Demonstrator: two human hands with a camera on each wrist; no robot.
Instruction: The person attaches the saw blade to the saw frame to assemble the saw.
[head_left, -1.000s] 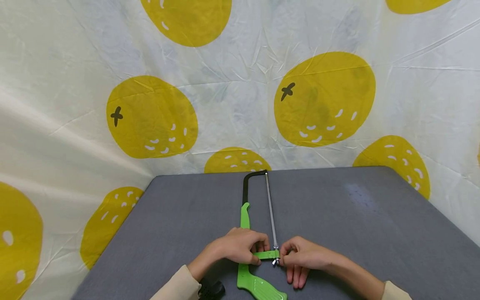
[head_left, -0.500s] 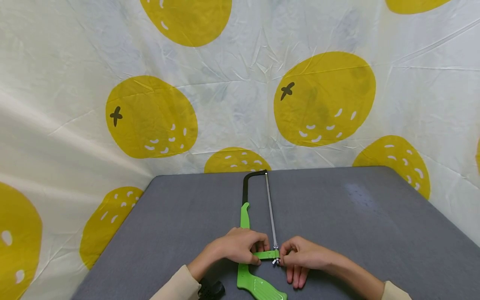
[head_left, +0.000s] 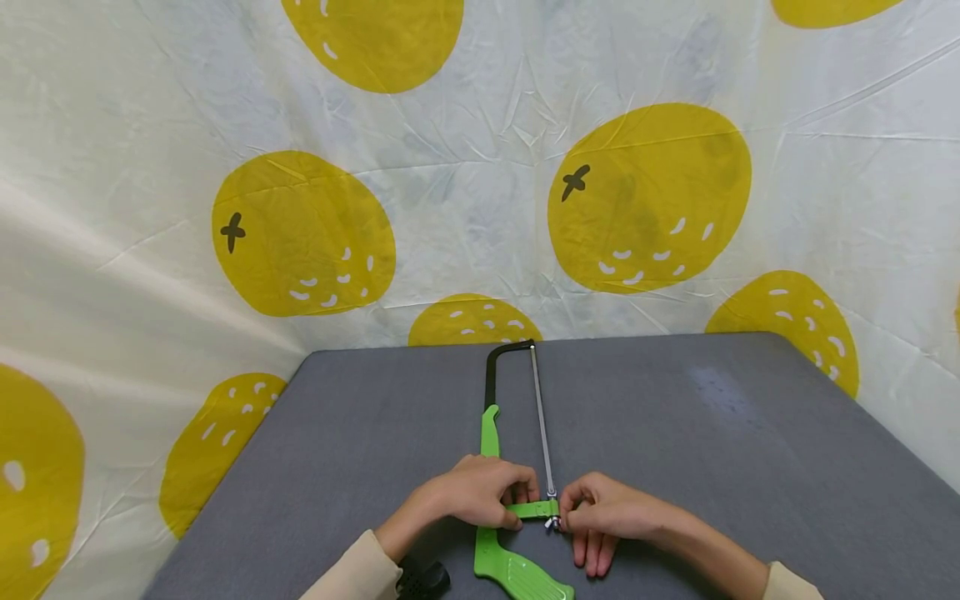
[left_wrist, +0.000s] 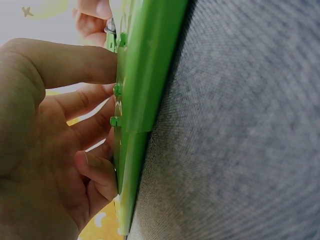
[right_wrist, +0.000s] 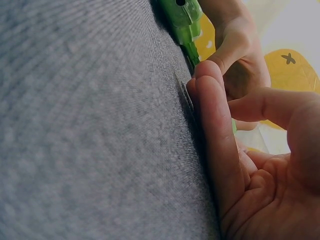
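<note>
A hacksaw (head_left: 490, 433) with a green frame and black front bow lies flat on the grey table, its grip (head_left: 525, 577) toward me. Its silver blade (head_left: 542, 425) runs along the right side. My left hand (head_left: 483, 490) holds the green frame at its short cross arm (head_left: 534, 510); the left wrist view shows thumb and fingers against the frame (left_wrist: 150, 65). At the blade's near end, my right hand (head_left: 611, 510) pinches the metal wing nut (head_left: 552, 524) with thumb and index finger. The right hand's other fingers (right_wrist: 220, 130) rest low by the cloth; its fingertips partly hide the nut.
The grey cloth-covered table (head_left: 675, 433) extends around the saw. A white curtain (head_left: 465, 225) printed with yellow fruit hangs behind and at the sides. A small black object (head_left: 423, 581) shows beside the left sleeve (head_left: 360, 571).
The wing nut appears turned slightly at the right fingertips. Both hands and the hacksaw otherwise keep their places.
</note>
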